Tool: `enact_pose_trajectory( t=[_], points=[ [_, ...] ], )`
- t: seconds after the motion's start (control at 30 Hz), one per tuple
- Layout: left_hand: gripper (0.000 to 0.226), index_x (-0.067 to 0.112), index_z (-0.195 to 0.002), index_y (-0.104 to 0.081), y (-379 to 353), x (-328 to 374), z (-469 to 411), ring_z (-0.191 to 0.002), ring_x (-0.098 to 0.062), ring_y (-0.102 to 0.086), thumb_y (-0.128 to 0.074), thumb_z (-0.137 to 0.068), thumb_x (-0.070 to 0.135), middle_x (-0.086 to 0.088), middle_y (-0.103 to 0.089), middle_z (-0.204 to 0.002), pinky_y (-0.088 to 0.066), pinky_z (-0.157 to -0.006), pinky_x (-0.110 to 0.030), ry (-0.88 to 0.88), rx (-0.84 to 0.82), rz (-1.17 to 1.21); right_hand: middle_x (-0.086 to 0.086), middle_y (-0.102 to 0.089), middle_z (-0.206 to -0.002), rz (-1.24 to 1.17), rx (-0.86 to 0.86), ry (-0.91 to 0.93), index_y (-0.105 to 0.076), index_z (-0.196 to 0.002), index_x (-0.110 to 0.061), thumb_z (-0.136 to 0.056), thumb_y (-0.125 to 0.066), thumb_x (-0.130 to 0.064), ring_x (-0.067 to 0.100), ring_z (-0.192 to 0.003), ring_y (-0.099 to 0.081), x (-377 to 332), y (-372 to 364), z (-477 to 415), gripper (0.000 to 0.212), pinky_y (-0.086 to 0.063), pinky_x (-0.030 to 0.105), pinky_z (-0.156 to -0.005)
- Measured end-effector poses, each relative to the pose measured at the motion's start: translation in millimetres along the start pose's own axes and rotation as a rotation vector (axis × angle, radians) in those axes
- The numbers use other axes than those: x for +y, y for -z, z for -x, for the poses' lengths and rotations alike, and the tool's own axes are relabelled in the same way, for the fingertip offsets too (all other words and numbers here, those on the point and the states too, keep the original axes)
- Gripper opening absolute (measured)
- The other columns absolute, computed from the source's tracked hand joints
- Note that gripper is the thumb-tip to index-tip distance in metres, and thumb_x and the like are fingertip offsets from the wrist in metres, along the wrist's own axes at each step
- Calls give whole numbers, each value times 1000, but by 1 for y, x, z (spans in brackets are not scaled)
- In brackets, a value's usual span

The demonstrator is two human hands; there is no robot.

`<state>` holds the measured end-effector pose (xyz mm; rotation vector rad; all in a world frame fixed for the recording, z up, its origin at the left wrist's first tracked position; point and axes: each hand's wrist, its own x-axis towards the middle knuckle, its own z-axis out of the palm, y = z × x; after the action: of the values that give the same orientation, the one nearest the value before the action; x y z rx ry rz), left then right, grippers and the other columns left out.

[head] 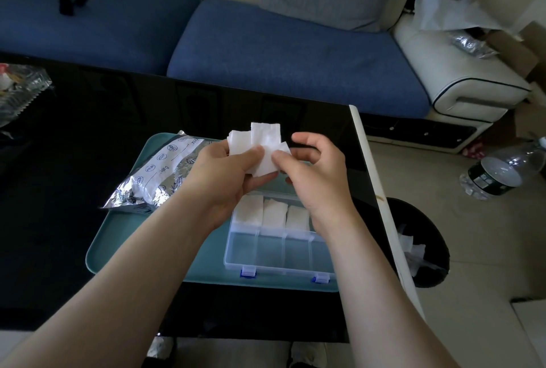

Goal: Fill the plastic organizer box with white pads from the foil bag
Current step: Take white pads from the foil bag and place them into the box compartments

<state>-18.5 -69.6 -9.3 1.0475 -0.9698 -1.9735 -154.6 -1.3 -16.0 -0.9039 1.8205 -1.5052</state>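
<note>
Black glossy table (88, 137) carries a teal tray (118, 237). Both forearms reach from the near side, hands meeting above the tray. The left hand (220, 171) grips a bunch of white square pads (260, 140) between thumb and curled fingers; the right hand (316, 172) pinches their right corner with thumb and forefinger. Below, the clear plastic organizer box with blue latches (280, 268) has pads in its far row. The silver foil bag (159, 172) lies left of it.
</note>
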Motion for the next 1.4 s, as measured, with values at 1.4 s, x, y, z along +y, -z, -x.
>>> enact_pose_trajectory(
  t=[1.4],
  points=[
    [9, 13, -112, -66, -15, -1, 0, -93, -25, -80, -58, -107, 14, -11, -78, -102, -62, -94, -48, 16, 119, -52, -12, -75, -99, 125, 207, 255, -79, -110, -22, -101, -68, -14, 1, -90, -70, 8, 14, -5, 16, -58, 21, -75]
  ],
)
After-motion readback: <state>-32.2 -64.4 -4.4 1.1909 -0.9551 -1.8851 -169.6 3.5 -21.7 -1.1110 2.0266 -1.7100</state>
